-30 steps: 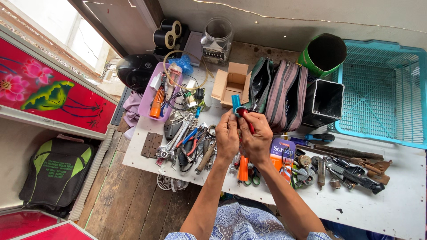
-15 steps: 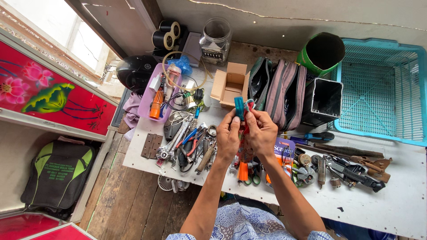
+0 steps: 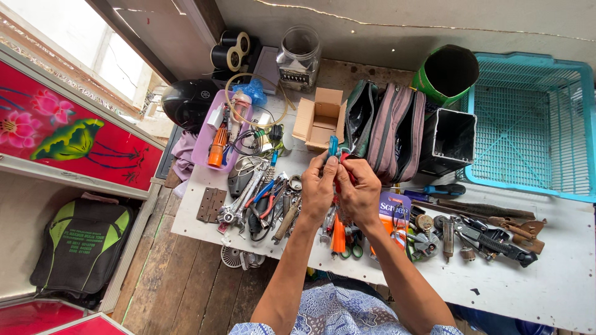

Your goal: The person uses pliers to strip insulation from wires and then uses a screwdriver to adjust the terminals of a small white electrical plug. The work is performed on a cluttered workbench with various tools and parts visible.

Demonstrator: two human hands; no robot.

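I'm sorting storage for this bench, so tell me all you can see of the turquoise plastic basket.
The turquoise basket is a rectangular crate of moulded plastic with a mesh floor and slotted walls. It sits upright at the far right of the white table, partly cut off by the picture's edge, and looks empty. Its left wall stands close beside a black open box and a green tube. Neither hand is near it.

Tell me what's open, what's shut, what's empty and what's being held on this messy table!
Small tool with blue and red handles: held up by left hand and right hand.
Cardboard box: flaps open.
Zip pouches: standing, unzipped at top.
Green tube: lying, mouth open.
Black container: open, looks empty.
Turquoise basket: empty.
Glass jar: lid cannot be told.
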